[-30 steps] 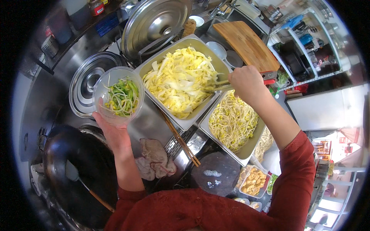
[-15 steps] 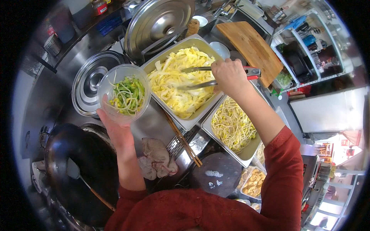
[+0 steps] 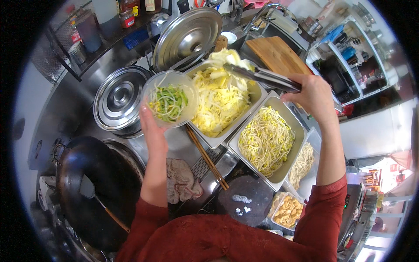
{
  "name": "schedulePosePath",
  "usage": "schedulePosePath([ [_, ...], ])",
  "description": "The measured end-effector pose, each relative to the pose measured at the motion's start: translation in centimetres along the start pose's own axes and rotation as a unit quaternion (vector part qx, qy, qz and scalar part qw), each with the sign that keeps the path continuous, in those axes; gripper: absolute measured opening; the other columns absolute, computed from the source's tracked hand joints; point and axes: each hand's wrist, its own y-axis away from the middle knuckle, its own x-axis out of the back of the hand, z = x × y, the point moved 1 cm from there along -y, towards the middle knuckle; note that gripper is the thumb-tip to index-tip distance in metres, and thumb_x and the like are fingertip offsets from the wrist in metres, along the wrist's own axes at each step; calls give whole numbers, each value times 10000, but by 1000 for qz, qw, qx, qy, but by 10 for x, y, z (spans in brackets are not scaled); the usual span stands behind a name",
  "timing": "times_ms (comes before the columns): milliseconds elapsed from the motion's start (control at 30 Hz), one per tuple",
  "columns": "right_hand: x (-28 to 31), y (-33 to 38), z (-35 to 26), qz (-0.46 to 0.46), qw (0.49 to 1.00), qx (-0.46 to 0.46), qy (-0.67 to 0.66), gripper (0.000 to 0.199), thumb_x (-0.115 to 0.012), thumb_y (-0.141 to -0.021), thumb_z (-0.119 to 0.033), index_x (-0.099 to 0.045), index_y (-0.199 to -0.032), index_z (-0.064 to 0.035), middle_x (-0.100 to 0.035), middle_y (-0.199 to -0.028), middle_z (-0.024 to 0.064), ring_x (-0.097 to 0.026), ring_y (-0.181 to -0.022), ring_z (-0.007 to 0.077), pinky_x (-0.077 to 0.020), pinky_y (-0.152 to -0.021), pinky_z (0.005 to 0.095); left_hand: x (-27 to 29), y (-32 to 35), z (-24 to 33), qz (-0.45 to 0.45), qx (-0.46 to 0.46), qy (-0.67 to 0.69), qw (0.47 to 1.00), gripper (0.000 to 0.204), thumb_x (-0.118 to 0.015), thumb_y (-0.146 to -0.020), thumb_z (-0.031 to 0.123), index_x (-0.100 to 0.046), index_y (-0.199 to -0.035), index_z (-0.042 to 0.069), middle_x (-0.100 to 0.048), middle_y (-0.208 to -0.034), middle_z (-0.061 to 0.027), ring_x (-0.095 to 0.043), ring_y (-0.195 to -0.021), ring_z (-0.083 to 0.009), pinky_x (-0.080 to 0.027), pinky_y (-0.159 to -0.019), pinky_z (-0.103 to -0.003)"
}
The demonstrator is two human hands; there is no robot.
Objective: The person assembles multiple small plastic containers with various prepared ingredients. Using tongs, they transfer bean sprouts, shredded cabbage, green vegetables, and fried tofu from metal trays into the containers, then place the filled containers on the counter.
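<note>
Your right hand (image 3: 315, 97) is closed around the handles of the metal tongs (image 3: 261, 77), and their tips pinch a clump of pale cabbage pieces (image 3: 228, 57). That clump hangs above the far end of the steel tray of shredded cabbage (image 3: 220, 101), just right of the clear plastic bowl (image 3: 169, 103). Your left hand (image 3: 150, 128) cups that bowl from below, thumb up against its near wall, fingers wrapped under it. The bowl is held level above the table, beside the tray's left edge, and holds green and pale vegetable strips. A second tray of bean sprouts (image 3: 267, 140) sits below your right hand. Wooden chopsticks (image 3: 207, 156) lie along the cabbage tray's near edge, and a dark wok (image 3: 89, 192) sits at lower left.
</note>
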Motion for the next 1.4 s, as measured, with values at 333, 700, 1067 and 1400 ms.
schedulePosePath([
  [333, 53, 4, 5, -42, 976, 7, -213, 504, -933, -639, -245, -767, -1044, 5, -754, -864, 148, -693, -706, 218, -523, -700, 325, -54, -2, -16, -111, 107, 1, 988, 745, -313, -1051, 662, -346, -1531, 93, -533, -1422, -158, -669, -1166, -303, -663, -721, -419],
  [700, 6, 0, -31, -17, 996, 75, 55, 448, -877, -697, -453, -760, -945, -98, -741, -807, 115, -744, -845, 314, -584, -730, 429, -63, 1, -24, -118, 133, -1, 984, 729, -333, -1056, 644, -357, -1509, 73, -526, -1432, -175, -672, -1162, -312, -667, -698, -417],
  [1067, 14, 19, -33, -41, 992, 75, 91, 470, -891, -685, -326, -762, -1108, -167, -739, -804, 80, -732, -808, 280, -557, -716, 401, -69, 1, -22, -132, 107, -22, 985, 627, -370, -1085, 550, -379, -1500, 80, -555, -1400, -157, -664, -1184, -284, -676, -708, -412],
  [1400, 16, 20, -14, 26, 998, 47, 20, 457, -891, -655, -296, -788, -1085, -180, -735, -737, 64, -720, -757, 274, -548, -709, 398, -38, -13, -16, -64, 33, -3, 997, 586, -388, -1097, 500, -386, -1507, 81, -537, -1425, -149, -632, -1239, -274, -651, -827, -410],
])
